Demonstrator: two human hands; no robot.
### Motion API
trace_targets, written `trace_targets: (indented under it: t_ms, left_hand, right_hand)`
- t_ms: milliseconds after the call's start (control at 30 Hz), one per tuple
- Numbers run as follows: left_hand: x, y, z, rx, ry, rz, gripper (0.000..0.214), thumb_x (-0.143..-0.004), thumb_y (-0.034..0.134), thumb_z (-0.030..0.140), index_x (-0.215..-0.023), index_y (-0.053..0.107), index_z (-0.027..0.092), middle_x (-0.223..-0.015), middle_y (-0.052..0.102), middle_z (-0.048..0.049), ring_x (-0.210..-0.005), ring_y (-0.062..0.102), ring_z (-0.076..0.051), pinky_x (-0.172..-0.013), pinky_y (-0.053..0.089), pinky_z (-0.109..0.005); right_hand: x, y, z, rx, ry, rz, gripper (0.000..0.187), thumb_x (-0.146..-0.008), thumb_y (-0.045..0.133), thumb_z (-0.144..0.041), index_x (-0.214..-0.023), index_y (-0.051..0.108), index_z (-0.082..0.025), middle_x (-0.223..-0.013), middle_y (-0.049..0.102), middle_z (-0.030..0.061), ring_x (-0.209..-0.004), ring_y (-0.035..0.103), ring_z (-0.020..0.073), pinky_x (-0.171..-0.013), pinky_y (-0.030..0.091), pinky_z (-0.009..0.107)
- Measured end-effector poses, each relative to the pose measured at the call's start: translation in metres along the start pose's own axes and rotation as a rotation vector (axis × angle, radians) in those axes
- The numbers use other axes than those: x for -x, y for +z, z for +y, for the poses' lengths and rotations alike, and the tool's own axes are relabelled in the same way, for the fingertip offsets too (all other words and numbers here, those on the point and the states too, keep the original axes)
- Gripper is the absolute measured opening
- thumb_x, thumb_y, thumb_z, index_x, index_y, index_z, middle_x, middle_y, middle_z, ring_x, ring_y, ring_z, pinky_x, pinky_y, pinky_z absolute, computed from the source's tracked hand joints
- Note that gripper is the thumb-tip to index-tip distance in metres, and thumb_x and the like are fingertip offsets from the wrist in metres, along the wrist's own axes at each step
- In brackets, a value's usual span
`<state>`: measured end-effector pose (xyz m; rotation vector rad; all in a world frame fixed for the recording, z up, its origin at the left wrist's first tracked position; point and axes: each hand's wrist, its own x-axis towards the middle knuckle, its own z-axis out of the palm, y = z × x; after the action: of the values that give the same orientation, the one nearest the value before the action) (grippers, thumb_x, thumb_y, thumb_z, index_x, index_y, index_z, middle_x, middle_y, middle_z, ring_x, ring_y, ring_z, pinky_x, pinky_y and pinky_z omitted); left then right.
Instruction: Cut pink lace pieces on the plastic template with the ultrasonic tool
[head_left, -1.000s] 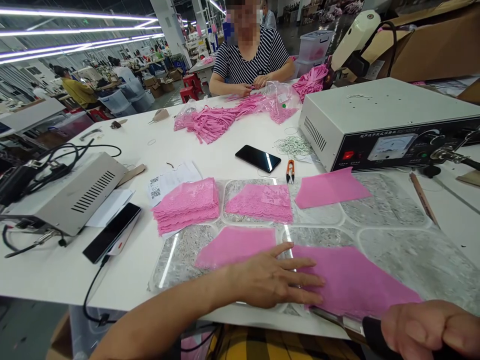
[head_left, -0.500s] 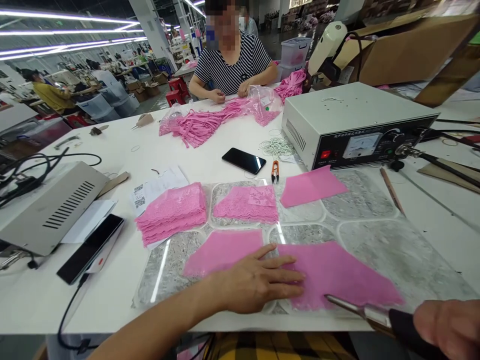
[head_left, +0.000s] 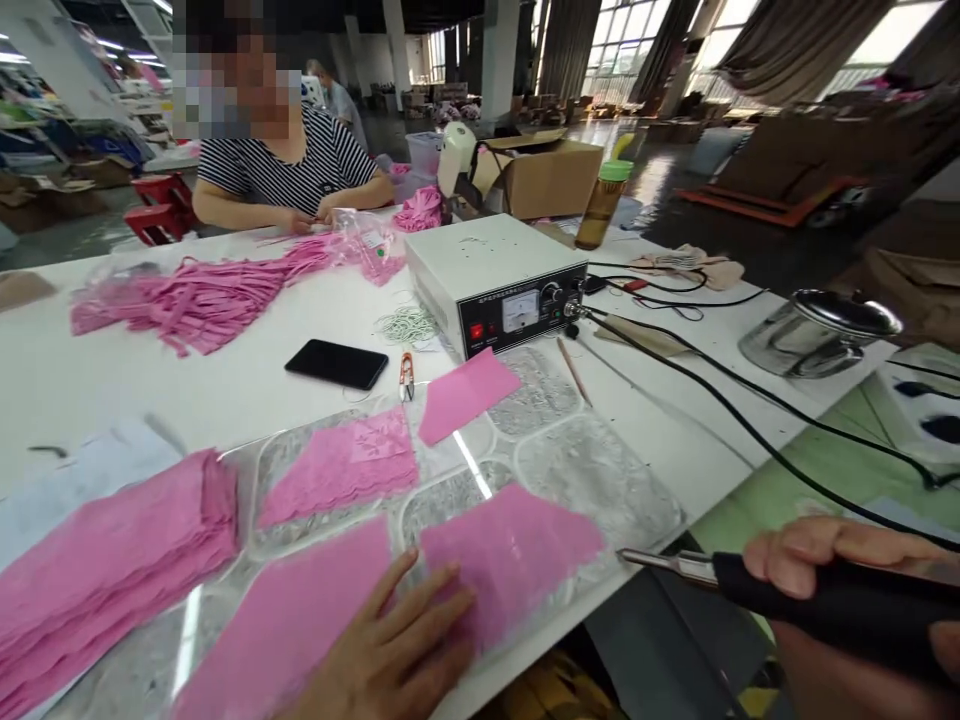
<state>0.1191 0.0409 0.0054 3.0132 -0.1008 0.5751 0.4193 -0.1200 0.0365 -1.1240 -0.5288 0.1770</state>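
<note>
My left hand [head_left: 405, 630] lies flat with fingers spread on the left edge of a pink fabric piece [head_left: 517, 560]. A second pink fabric piece [head_left: 300, 610] extends partly beneath that hand. My right hand [head_left: 840, 580] is wrapped round a black-handled tool with a narrow metal tip [head_left: 675, 566]. Its tip points left, just beyond the right corner of the fabric, near the board's front edge. Both pieces lie on a grey marble-patterned board [head_left: 600, 465]. Behind them are a lace-edged pink piece [head_left: 345, 465] and a small plain pink piece [head_left: 469, 393].
A stack of pink lace pieces [head_left: 127, 570] sits at left. Orange-handled thread snips [head_left: 406, 377], a phone [head_left: 336, 363] and a control box [head_left: 495, 280] with cables stand behind the board. Across the table, a person [head_left: 292, 170] handles pink strips [head_left: 225, 300]. A metal pot [head_left: 806, 335] is at right.
The view has swung to the right. My right hand has moved the tool's tip from the fabric's lower edge to beyond its right corner. My left hand stays spread on the fabric.
</note>
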Motion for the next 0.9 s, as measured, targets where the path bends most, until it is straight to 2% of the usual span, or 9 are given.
trace_targets:
  t_ms: [133,267,333,400,500,567,700,900]
  left_hand:
    - [0.005,0.008,-0.002,-0.030,0.012,0.039,0.020,-0.096,0.050,0.021,-0.107,0.066,0.016,-0.128,0.061,-0.0087,-0.134,0.042,-0.027,-0.117,0.015,-0.054]
    - [-0.004,0.001,0.000,-0.045,-0.001,0.017,0.025,-0.097,0.049,0.025,-0.116,0.063,0.016,-0.125,0.063,-0.0077,-0.134,0.042,-0.025,-0.118,0.015,-0.052]
    - [-0.019,-0.004,0.000,-0.032,-0.003,-0.016,0.028,-0.099,0.044,0.027,-0.119,0.061,0.015,-0.125,0.063,-0.0084,-0.132,0.045,-0.023,-0.117,0.021,-0.047]
    - [-0.042,-0.006,-0.001,0.019,-0.030,-0.032,0.029,-0.100,0.038,0.017,-0.116,0.061,0.014,-0.121,0.064,-0.0097,-0.123,0.053,-0.021,-0.112,0.033,-0.043]
    - [-0.082,0.001,-0.005,0.194,-0.131,-0.030,0.028,-0.099,0.037,0.012,-0.106,0.064,0.014,-0.105,0.068,-0.0086,-0.098,0.062,-0.018,-0.089,0.049,-0.033]
    - [-0.108,0.013,-0.009,0.262,-0.190,-0.023,0.028,-0.098,0.038,0.013,-0.095,0.066,0.015,-0.092,0.067,-0.0068,-0.085,0.060,-0.017,-0.077,0.050,-0.030]
    - [-0.144,0.040,-0.015,0.381,-0.252,-0.114,0.020,-0.093,0.050,0.015,-0.085,0.068,0.016,-0.083,0.062,-0.0044,-0.078,0.057,-0.015,-0.072,0.048,-0.026]
    - [-0.163,0.058,-0.017,0.459,-0.249,-0.208,0.014,-0.089,0.057,0.014,-0.083,0.069,0.016,-0.081,0.060,-0.0028,-0.076,0.058,-0.014,-0.068,0.047,-0.022]
  right_hand:
    - [-0.002,0.001,0.001,0.025,-0.015,0.020,0.025,-0.067,0.058,-0.047,-0.070,0.060,-0.022,-0.059,0.048,0.0019,-0.050,0.042,0.0197,-0.046,0.036,0.038]
    - [0.002,0.003,0.003,0.000,0.019,-0.046,0.028,-0.065,0.059,-0.049,-0.076,0.061,-0.023,-0.066,0.051,0.0017,-0.053,0.043,0.0193,-0.049,0.038,0.039]
    - [0.005,0.006,0.004,-0.023,0.055,-0.020,0.027,-0.067,0.059,-0.048,-0.078,0.059,-0.024,-0.069,0.049,0.0009,-0.056,0.042,0.0188,-0.052,0.038,0.039]
    - [0.008,0.008,0.006,-0.049,0.069,0.019,0.025,-0.068,0.057,-0.047,-0.079,0.058,-0.024,-0.070,0.047,0.0005,-0.057,0.039,0.0185,-0.053,0.038,0.039]
    - [0.007,0.006,0.009,-0.041,0.051,0.019,0.025,-0.067,0.055,-0.047,-0.076,0.058,-0.024,-0.068,0.047,0.0011,-0.056,0.039,0.0189,-0.051,0.038,0.038]
    - [0.005,0.002,0.012,-0.025,0.035,0.005,0.026,-0.067,0.055,-0.048,-0.075,0.059,-0.024,-0.065,0.048,0.0017,-0.054,0.041,0.0195,-0.049,0.038,0.038]
    - [0.004,-0.002,0.016,-0.038,0.012,-0.025,0.026,-0.067,0.051,-0.047,-0.077,0.060,-0.025,-0.063,0.048,0.0026,-0.053,0.042,0.0203,-0.047,0.038,0.038]
    - [0.008,0.001,0.011,-0.032,0.025,-0.042,0.024,-0.072,0.047,-0.044,-0.082,0.060,-0.027,-0.067,0.047,0.0030,-0.053,0.041,0.0184,-0.047,0.040,0.037]
